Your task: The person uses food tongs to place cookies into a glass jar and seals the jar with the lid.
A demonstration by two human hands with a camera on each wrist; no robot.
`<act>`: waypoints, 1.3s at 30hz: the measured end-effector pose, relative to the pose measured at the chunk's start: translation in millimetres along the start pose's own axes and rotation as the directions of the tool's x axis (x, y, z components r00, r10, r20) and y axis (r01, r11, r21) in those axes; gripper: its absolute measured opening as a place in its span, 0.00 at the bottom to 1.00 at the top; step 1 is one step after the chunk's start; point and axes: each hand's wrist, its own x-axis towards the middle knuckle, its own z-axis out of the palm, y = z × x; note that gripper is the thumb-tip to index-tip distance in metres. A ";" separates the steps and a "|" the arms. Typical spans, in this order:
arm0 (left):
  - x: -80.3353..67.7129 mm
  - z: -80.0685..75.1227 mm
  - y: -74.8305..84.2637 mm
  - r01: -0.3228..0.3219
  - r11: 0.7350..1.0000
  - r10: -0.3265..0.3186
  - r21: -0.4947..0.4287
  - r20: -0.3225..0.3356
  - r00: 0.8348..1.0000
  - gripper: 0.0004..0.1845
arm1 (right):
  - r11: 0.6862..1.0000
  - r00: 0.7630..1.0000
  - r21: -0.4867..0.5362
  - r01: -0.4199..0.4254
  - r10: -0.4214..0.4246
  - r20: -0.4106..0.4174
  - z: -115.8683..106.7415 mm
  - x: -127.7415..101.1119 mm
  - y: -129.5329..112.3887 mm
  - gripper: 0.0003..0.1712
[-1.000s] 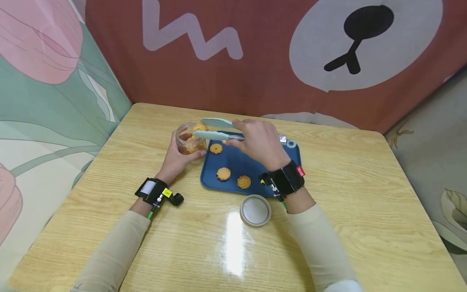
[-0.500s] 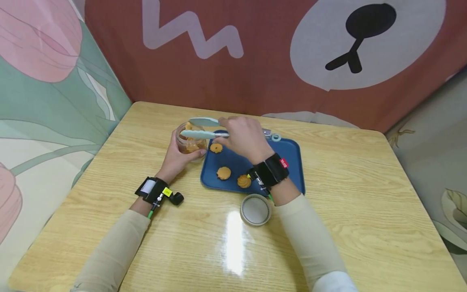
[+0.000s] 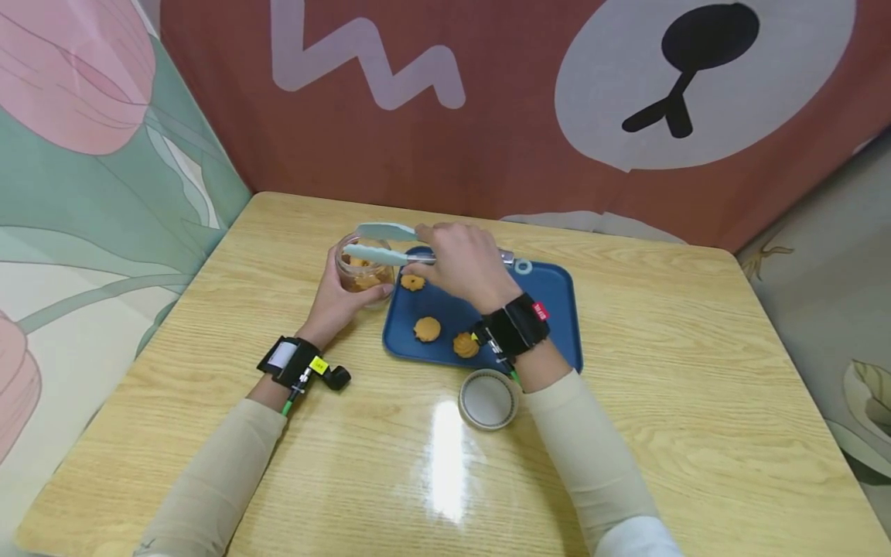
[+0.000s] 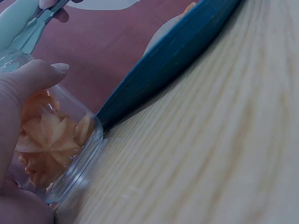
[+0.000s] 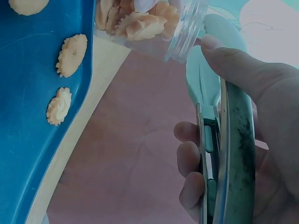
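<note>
My left hand (image 3: pixel 336 305) holds a clear jar (image 3: pixel 377 296) around its side, at the left edge of a blue tray (image 3: pixel 525 317). Ridged cookies (image 4: pixel 49 142) show through the jar wall in the left wrist view. In my right hand (image 3: pixel 462 263) is a pair of tongs (image 3: pixel 379 255) with pale mint tips. Those tips stand apart over the jar's mouth, and no cookie shows between them. On the tray lie a cookie with a hole (image 3: pixel 413 282), a round flat cookie (image 3: pixel 427 329) and a swirled cookie (image 3: pixel 465 345), partly behind the right wrist.
A round lid (image 3: pixel 488 400) lies on the wooden table (image 3: pixel 390 464) in front of the tray. The right forearm crosses over the tray's near right part. A brown printed cloth (image 3: pixel 487 155) hangs along the table's back edge.
My right hand has moved left with the tongs, bringing their tips over the jar. The cookie between the tips went into the jar's mouth and was let go. The left hand stayed put.
</note>
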 end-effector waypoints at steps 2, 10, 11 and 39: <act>-0.2 -0.3 0.0 -0.001 1.000 0.001 -0.004 0.002 1.000 0.54 | 1.000 1.000 0.010 0.000 0.000 -0.005 0.0 -1.4 1.2 0.35; -0.4 -0.7 -0.1 -0.001 1.000 0.001 0.000 0.005 1.000 0.54 | 1.000 1.000 0.023 -0.015 0.016 -0.022 -3.9 -13.4 10.2 0.34; -0.4 -0.8 0.1 0.000 1.000 0.000 0.000 0.002 1.000 0.54 | 1.000 1.000 0.024 -0.018 0.019 -0.023 -4.6 -15.6 11.9 0.33; 1.1 -1.1 -1.6 0.024 1.000 -0.024 -0.002 -0.004 1.000 0.53 | 0.998 0.988 0.039 -0.041 0.035 0.151 8.3 -105.5 51.6 0.40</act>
